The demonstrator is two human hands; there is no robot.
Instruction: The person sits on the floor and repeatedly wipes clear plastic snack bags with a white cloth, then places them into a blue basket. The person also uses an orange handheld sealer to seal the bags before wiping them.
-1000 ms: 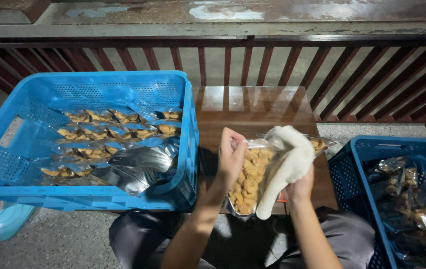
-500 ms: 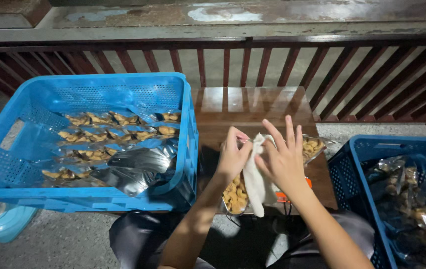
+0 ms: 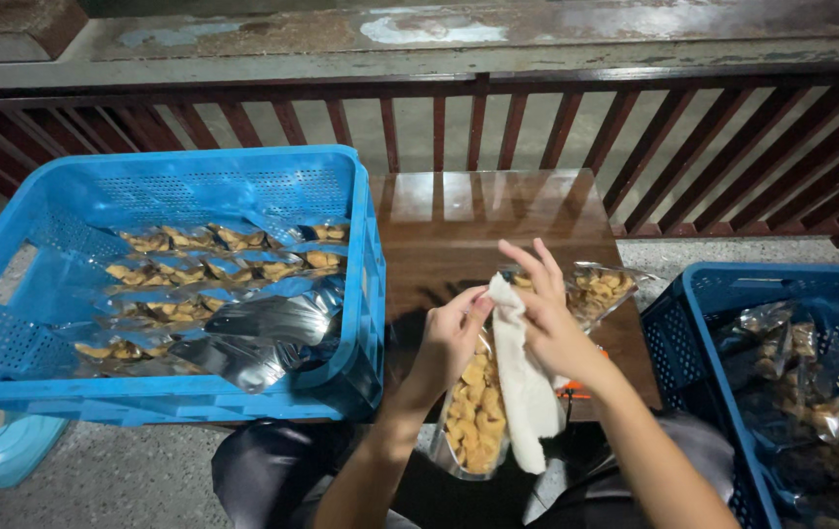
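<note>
Right hand (image 3: pixel 552 328) lowered onto white cloth (image 3: pixel 525 392), snack bag (image 3: pixel 476 411) half hidden

- A dark wooden desk (image 3: pixel 498 220), glossy, catching the overhead light.
- Behind it, a reddish-brown slatted railing (image 3: pixel 557 127).
- Above that, a weathered concrete ledge (image 3: pixel 341 39).
- Grey speckled concrete floor (image 3: pixel 96 485) below.
</note>
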